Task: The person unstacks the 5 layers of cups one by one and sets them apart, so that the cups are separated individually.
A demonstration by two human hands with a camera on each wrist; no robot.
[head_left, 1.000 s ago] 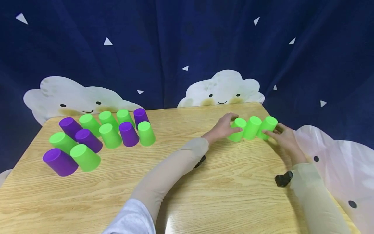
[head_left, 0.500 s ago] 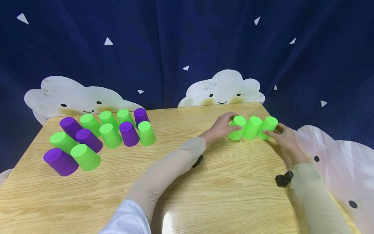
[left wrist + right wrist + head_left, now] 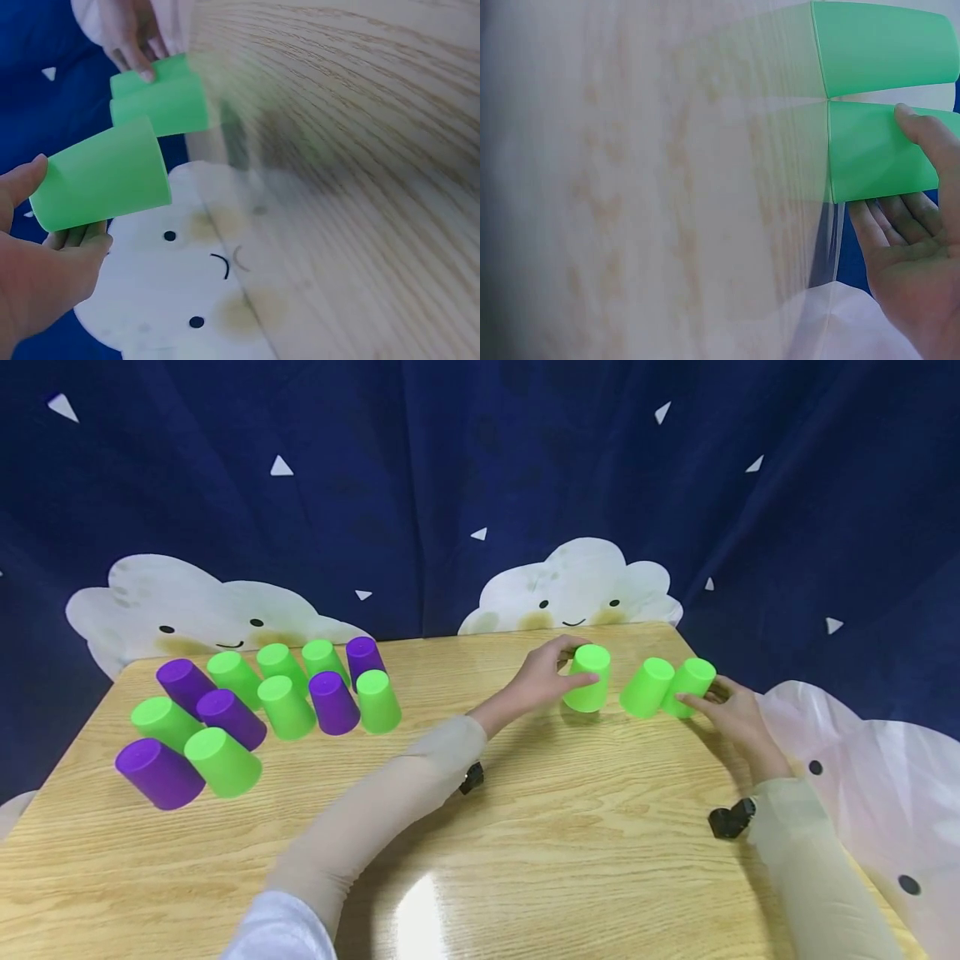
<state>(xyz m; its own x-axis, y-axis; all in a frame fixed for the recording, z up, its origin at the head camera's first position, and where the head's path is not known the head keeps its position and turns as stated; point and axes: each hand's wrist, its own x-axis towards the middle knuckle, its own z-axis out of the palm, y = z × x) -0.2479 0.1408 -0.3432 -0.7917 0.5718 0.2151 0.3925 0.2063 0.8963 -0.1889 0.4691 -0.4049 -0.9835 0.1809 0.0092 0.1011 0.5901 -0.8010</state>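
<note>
My left hand point(image 3: 534, 683) grips an upside-down green cup point(image 3: 588, 680) between thumb and fingers. The cup's rim hangs slightly above the wooden table, with a shadow under it. In the left wrist view the thumb lies on one side of this cup point(image 3: 105, 176) and the fingers on the other. At the table's right side, my right hand point(image 3: 738, 718) holds another inverted green cup point(image 3: 692, 682), its thumb in front. A third green cup point(image 3: 647, 687) stands beside that one, to its left. The right wrist view shows the held cup point(image 3: 881, 154) standing on the table.
On the left of the table point(image 3: 480, 868) several purple cups point(image 3: 159, 775) and green cups point(image 3: 222, 763) stand upside down in a close group. A dark blue curtain point(image 3: 420, 485) with clouds hangs behind the back edge. Black wrist cameras point(image 3: 731, 818) sit under both sleeves.
My left hand has lifted its green cup off the table and moved it left, opening a gap to the middle cup. The right hand and its cup have stayed put.
</note>
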